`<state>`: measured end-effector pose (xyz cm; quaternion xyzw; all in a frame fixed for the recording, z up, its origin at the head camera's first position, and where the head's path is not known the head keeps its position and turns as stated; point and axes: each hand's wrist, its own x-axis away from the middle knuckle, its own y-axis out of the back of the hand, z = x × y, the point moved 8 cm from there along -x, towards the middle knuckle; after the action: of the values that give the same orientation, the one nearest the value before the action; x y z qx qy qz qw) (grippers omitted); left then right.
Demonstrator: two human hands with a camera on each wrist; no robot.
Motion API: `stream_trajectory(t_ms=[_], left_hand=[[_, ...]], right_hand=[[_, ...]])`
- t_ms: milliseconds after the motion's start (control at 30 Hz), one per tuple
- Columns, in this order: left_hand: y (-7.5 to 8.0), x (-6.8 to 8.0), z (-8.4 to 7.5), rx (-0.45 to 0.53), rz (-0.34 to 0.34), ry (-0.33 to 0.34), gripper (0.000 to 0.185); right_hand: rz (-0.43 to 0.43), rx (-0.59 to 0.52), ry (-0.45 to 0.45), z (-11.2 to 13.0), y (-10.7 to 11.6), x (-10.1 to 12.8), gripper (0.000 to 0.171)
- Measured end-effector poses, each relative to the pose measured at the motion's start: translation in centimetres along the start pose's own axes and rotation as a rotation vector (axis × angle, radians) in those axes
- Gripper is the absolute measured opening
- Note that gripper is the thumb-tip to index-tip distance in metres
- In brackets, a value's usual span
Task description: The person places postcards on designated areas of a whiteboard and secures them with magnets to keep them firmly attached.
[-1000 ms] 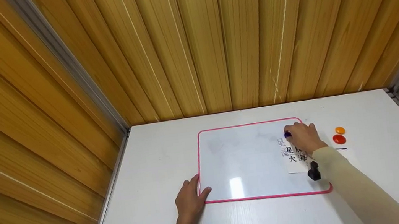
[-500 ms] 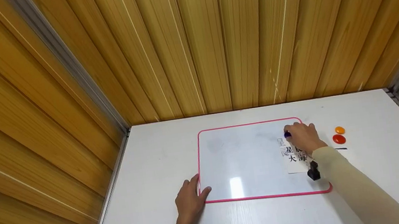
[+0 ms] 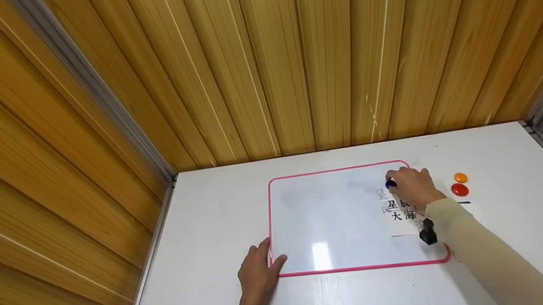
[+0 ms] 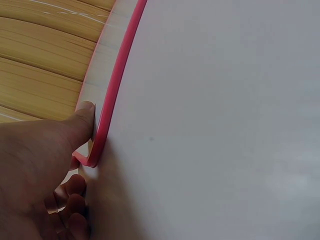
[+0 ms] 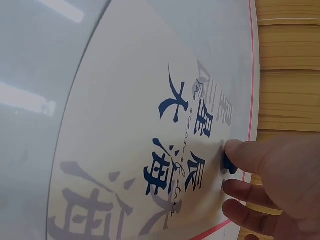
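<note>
Head view: my right hand (image 3: 414, 187) rests on the upper right part of the pink-framed whiteboard (image 3: 332, 218), which lies flat on the white table (image 3: 200, 246). My fingers pinch a small dark blue magnet (image 3: 391, 184) at the 10 o'clock side of that hand, set on the top edge of a paper card (image 3: 401, 214) printed with dark characters. The card lies on the board at 6 o'clock from the magnet, partly covered by my wrist and beige sleeve (image 3: 479, 256).

My left hand (image 3: 257, 274) lies at the board's lower left corner, about 8 o'clock from the board's middle, fingers loosely spread and relaxed, thumb against the pink frame.

Off the board, at 3 o'clock from my right hand, an orange magnet (image 3: 460, 177) and a red magnet (image 3: 459, 189) sit on the table close together, the orange one at 12 o'clock from the red. Wooden panelling (image 3: 259, 59) rises behind the table.

Left wrist view: my thumb (image 4: 82, 117) presses the outer side of the pink frame (image 4: 112, 95) just above its rounded corner; the other fingers curl slackly below, holding nothing.

Right wrist view: thumb (image 5: 245, 155) and fingers close on the blue magnet (image 5: 228, 164), which touches the card (image 5: 125, 125) beside the printed characters.
</note>
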<state>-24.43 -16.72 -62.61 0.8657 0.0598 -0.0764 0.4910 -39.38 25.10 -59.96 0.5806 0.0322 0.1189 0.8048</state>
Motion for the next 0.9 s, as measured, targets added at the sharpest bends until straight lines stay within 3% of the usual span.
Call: stream_trajectory(t_ms=[900], left_hand=[[-0.3,-0.2,0.3,-0.007,0.026,0.029,0.065]], right_hand=[[-0.079,-0.008,0.024,0.8,2.2,2.1,0.043]])
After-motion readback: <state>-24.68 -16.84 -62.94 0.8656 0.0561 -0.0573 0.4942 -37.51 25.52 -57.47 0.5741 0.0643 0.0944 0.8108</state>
